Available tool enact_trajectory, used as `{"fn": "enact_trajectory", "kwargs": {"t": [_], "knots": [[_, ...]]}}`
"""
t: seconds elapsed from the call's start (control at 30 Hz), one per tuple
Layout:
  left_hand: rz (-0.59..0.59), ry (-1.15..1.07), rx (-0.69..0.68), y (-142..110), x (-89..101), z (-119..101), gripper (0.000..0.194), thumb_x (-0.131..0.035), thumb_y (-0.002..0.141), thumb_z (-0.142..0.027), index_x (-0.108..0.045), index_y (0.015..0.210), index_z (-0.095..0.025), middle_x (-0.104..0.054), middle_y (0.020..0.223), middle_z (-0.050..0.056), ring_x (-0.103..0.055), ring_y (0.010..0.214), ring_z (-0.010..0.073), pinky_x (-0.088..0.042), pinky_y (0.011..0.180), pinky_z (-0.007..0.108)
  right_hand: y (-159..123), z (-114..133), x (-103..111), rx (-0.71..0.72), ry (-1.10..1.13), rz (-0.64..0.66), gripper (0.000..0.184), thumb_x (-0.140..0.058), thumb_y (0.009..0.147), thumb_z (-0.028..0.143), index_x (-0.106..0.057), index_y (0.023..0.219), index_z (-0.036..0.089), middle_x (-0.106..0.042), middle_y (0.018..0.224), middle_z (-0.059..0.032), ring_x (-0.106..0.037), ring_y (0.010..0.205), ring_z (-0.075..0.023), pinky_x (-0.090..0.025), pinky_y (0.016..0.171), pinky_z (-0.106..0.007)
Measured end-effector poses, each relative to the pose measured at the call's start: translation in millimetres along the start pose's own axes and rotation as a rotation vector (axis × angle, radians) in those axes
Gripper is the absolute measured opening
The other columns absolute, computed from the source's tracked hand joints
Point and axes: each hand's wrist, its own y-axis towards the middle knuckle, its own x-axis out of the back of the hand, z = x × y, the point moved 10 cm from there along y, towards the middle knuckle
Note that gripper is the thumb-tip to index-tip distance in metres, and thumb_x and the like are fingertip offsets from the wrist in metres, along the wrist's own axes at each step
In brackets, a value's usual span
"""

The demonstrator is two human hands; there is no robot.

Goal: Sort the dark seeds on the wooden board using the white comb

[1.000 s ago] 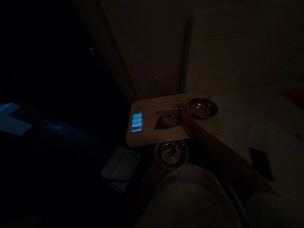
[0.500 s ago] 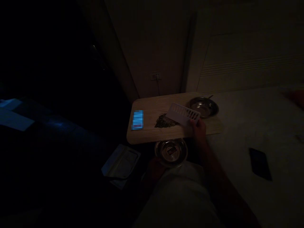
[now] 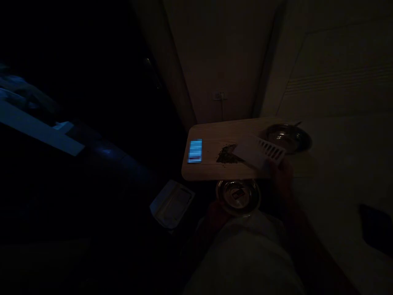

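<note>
Fingers of the right hand pinched the lower right corner of a white slotted panel, right of the frame's centre, its far end overlapping a heap of dark bits on the wooden desk. The left hand met the lower left rim of a metal bowl at lower centre; too dark to tell how its fingers were set. Spilling looked the likeliest trouble: a sideways swing of the panel could have scattered the loose bits, and those pushed over the near edge outside the bowl's mouth could have dropped past it. Whether desk and bowl touched was unclear, so a gap there was a risk. Dim light made misjudging that edge easier. Room was tight at right, where a second metal bowl stood just beyond the panel and could have been knocked; bare wood lay above the heap and between it and the lit phone at left.
</note>
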Motion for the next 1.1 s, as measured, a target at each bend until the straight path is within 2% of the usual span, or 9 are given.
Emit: {"fn": "enact_trajectory", "kwargs": {"t": [0.1,0.23,0.33,0.47,0.67,0.8,0.97,1.1], "knots": [[0.004,-0.002,0.007,1,0.9,1,0.033,-0.062,0.068,-0.016,-0.078,0.097,-0.016,-0.080,0.111,0.013,-0.059,0.130,0.0407,-0.033,0.119,0.056,1,8,6,0.006,-0.004,-0.042,0.031,-0.074,0.081,0.042,-0.071,0.104,0.023,-0.075,0.105,-0.0059,-0.067,0.096,-0.0246,-0.053,0.090,-0.043],[-0.014,-0.016,-0.016,2,3.3,0,0.032,-0.065,0.065,-0.013,-0.076,0.095,-0.014,-0.080,0.104,0.011,-0.063,0.126,0.0349,-0.030,0.122,0.052,-1,18,13,0.035,-0.019,-0.096,0.030,-0.072,0.081,0.043,-0.070,0.102,0.021,-0.074,0.101,-0.0051,-0.066,0.092,-0.0237,-0.053,0.089,-0.041],[0.000,-0.027,0.011,1,-1.0,1,0.036,-0.065,0.068,-0.015,-0.076,0.102,-0.012,-0.079,0.112,0.012,-0.065,0.123,0.0339,-0.032,0.121,0.050,-9,14,1,0.011,-0.015,0.005,0.031,-0.070,0.084,0.043,-0.070,0.106,0.022,-0.075,0.106,-0.0052,-0.067,0.095,-0.0241,-0.054,0.090,-0.041],[-0.005,-0.037,0.029,1,-4.7,1,0.041,-0.065,0.068,-0.015,-0.076,0.107,-0.013,-0.079,0.116,0.014,-0.060,0.131,0.0373,-0.033,0.120,0.052,-29,2,-23,-0.027,-0.056,0.145,0.031,-0.071,0.083,0.045,-0.071,0.104,0.023,-0.076,0.103,-0.0055,-0.068,0.095,-0.0266,-0.055,0.088,-0.041],[0.017,-0.061,0.022,0,-8.2,0,0.042,-0.063,0.067,-0.014,-0.075,0.107,-0.012,-0.079,0.115,0.012,-0.061,0.130,0.0361,-0.030,0.123,0.053,-45,-4,-44,-0.015,-0.099,0.216,0.028,-0.067,0.086,0.046,-0.071,0.102,0.023,-0.077,0.100,-0.0064,-0.068,0.094,-0.0272,-0.056,0.087,-0.041],[0.000,-0.032,-0.020,-2,-8.4,-3,0.031,-0.065,0.069,-0.014,-0.076,0.098,-0.016,-0.081,0.107,0.011,-0.062,0.129,0.0358,-0.032,0.121,0.053,-40,-7,-33,-0.031,-0.109,0.172,0.030,-0.067,0.085,0.045,-0.071,0.104,0.022,-0.076,0.100,-0.0068,-0.067,0.094,-0.0269,-0.055,0.084,-0.040],[-0.008,-0.038,0.008,-3,-7.6,-2,0.036,-0.063,0.069,-0.012,-0.075,0.103,-0.012,-0.080,0.112,0.012,-0.064,0.125,0.0333,-0.032,0.122,0.051,-27,-13,-9,-0.054,-0.094,0.082,0.030,-0.069,0.082,0.042,-0.070,0.103,0.021,-0.075,0.101,-0.0060,-0.066,0.095,-0.0260,-0.054,0.087,-0.040],[0.008,-0.069,0.033,-1,-5.5,0,0.034,-0.060,0.072,-0.010,-0.075,0.102,-0.013,-0.080,0.108,0.011,-0.065,0.123,0.0330,-0.031,0.122,0.052,-20,-10,2,-0.014,-0.110,0.030,0.029,-0.068,0.084,0.042,-0.070,0.103,0.021,-0.074,0.105,-0.0061,-0.065,0.098,-0.0254,-0.052,0.093,-0.041]]}}
